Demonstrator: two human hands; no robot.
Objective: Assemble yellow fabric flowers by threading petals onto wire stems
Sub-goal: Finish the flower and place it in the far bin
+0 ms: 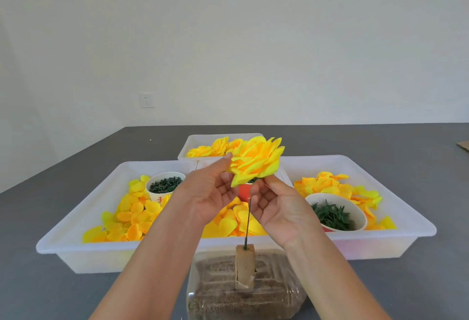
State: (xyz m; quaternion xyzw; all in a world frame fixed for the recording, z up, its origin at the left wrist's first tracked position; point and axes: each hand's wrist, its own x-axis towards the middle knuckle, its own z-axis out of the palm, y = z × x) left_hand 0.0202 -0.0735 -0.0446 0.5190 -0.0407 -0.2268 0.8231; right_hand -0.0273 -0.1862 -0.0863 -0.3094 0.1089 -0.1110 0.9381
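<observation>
A full yellow fabric flower is held up above the trays, clear of the wire stem's tip. My left hand pinches its left edge between thumb and fingers. My right hand holds it from below at the green base. A thin green wire stem stands upright under the flower, stuck in a small tan block near the table's front. Loose yellow petals fill the big tray.
A large white tray holds a paper cup of dark green pieces and a bowl of green leaves. A smaller tray behind holds finished flowers. A plastic-wrapped brown brick supports the block on the grey table.
</observation>
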